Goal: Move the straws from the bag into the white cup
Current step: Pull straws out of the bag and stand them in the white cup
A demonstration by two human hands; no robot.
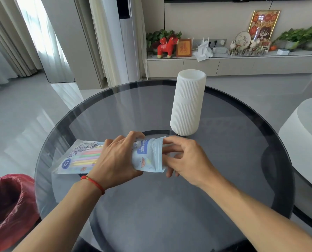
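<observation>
A pale blue plastic bag (148, 157) lies flat on the round glass table (233, 160), its mouth pointing right. Coloured straws (86, 155) show through its clear left half. My left hand (115, 159) grips the bag around its middle. My right hand (184, 159) is at the bag's open mouth, with fingers pinching its edge and reaching inside. The tall ribbed white cup (188, 104) stands upright just behind my right hand, apart from both hands. I see no straw outside the bag.
A bin lined with a red bag (7, 206) stands at the table's left near edge. A white round seat (304, 139) is to the right. A low cabinet with ornaments and plants (224, 62) runs along the far wall.
</observation>
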